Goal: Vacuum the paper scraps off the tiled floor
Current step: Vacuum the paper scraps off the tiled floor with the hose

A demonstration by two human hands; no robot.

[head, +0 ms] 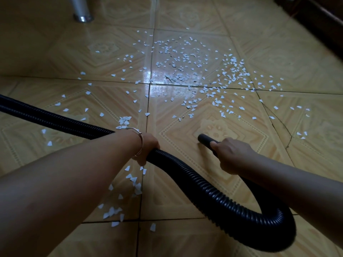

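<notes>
Right hand (232, 154) grips the nozzle (204, 139), left hand (148, 145) grips the hose (204, 186), paper scraps (124, 120) scattered mostly beyond.

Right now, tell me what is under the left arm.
Loose scraps show along its edge on the floor, and the hose runs beneath the wrist into the left hand. Whatever lies directly below the arm is covered.

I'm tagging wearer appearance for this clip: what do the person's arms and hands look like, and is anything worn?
No sleeves show on the left forearm or right forearm, and the left hand and right hand are ungloved. A thin, pinkish-gold metal bangle circles the left wrist. No watch or ring is visible on the right.
</notes>
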